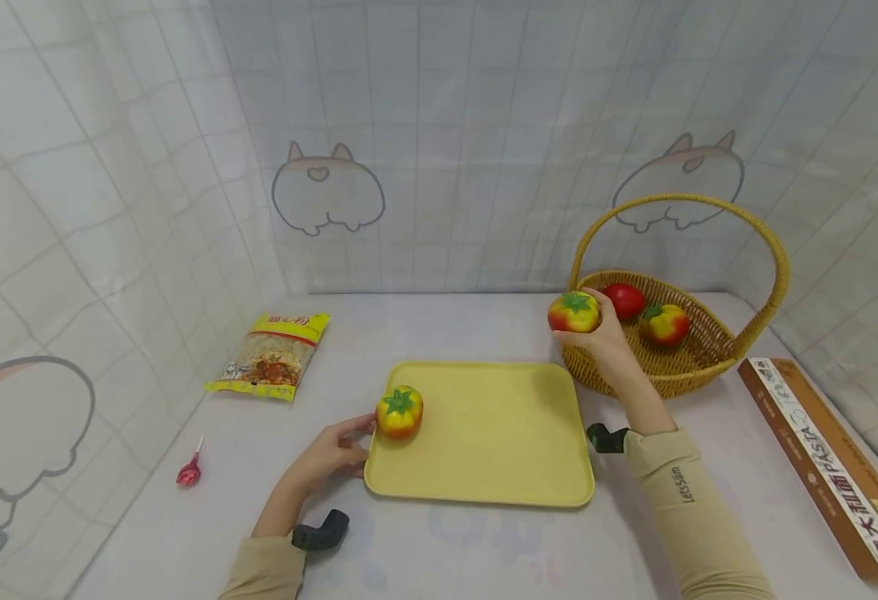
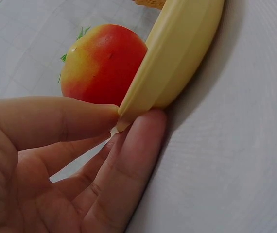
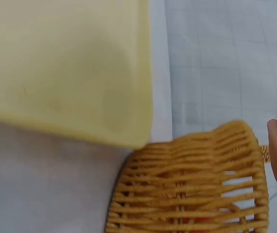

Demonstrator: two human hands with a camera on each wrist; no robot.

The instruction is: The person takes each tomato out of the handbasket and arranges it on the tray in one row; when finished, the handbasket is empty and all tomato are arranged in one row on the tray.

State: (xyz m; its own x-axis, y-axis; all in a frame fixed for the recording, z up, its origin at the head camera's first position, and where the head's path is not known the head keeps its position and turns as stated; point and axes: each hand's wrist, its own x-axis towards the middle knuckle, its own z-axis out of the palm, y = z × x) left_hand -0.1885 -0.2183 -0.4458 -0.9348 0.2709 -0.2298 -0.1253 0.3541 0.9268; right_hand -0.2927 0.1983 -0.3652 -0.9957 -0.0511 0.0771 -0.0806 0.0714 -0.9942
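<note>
With the yellow tray [image 1: 499,433] as the clock's centre and twelve o'clock pointing to the back wall, a person in beige sleeves [image 1: 697,508] is working with two bare hands over a white table.

The left hand [image 1: 334,454] is reaching in from nine o'clock and pinching the tray's rim, its thumb resting on top and its fingertips pressing from beneath. Just beside it, a yellow-and-red fruit with a green leafy cap [image 1: 399,414] is sitting on the tray toward nine o'clock.

The right hand [image 1: 606,335] is standing at one o'clock, thumb and fingers curling round a second capped fruit [image 1: 574,313], which it is holding beyond the tray's far edge, near the basket's rim.

At two o'clock, a wicker basket with a tall arched handle [image 1: 679,385] is holding a red fruit [image 1: 624,301] and another yellow-and-red one [image 1: 665,325]. A long brown pasta box [image 1: 832,467] is lying at three o'clock. A yellow-edged food packet [image 1: 270,357] is lying at about ten o'clock, and a wrapped lollipop [image 1: 189,472] is lying at nine o'clock, well apart from the left hand.
</note>
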